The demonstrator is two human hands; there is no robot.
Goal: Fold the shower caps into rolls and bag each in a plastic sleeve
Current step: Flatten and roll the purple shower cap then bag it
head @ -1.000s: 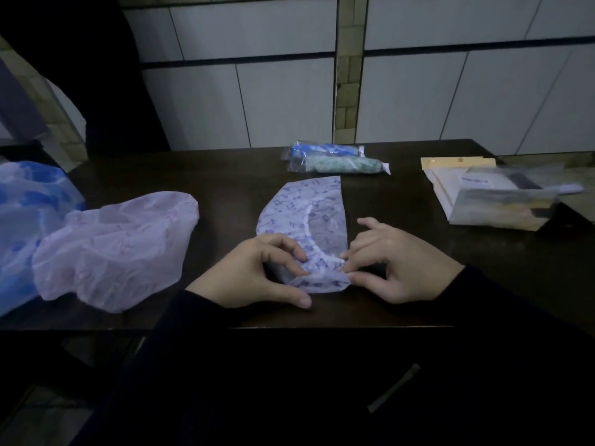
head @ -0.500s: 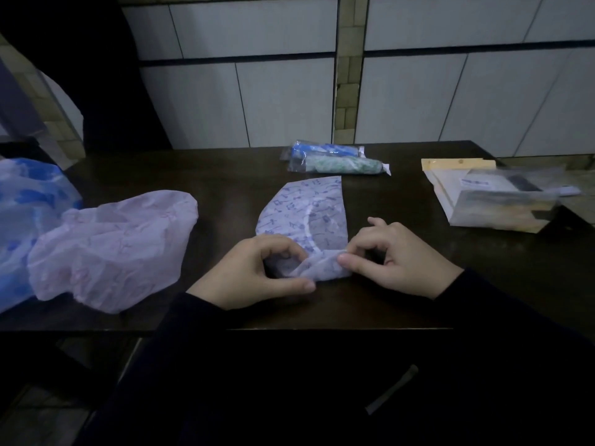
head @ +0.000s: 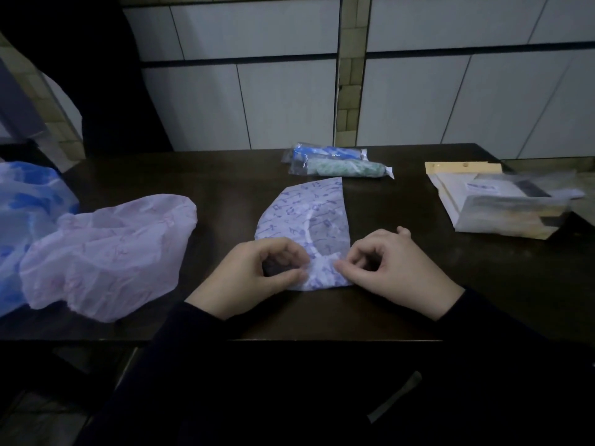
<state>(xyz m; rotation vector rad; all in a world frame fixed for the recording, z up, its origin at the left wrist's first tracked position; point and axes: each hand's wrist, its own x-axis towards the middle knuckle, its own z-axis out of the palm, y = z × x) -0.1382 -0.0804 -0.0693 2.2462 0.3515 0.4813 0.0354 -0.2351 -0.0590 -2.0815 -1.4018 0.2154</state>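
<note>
Compared to a second ago, the near end of the folded shower cap (head: 307,226) has been rolled up a bit further, so there's now a chunkier crumpled roll between the hands and less flat cap showing behind it. The left hand (head: 254,275) has thumb and fingers curled in, pinching the left end of that roll, and the right hand (head: 394,268) pinches the right end the same way, so both hands grip the cap. It's white with a purple print, folded into a half-round shape, lying flat on the dark table (head: 402,304) right in the middle near the front edge. Behind it, by the wall, two already bagged rolls lie side by side, a blue one (head: 331,152) and a green one (head: 344,169). Off to the left there's a loose pink cap (head: 106,252) touching a blue-printed cap (head: 25,214). A stack of plastic sleeves (head: 502,204) lies on the right.
</note>
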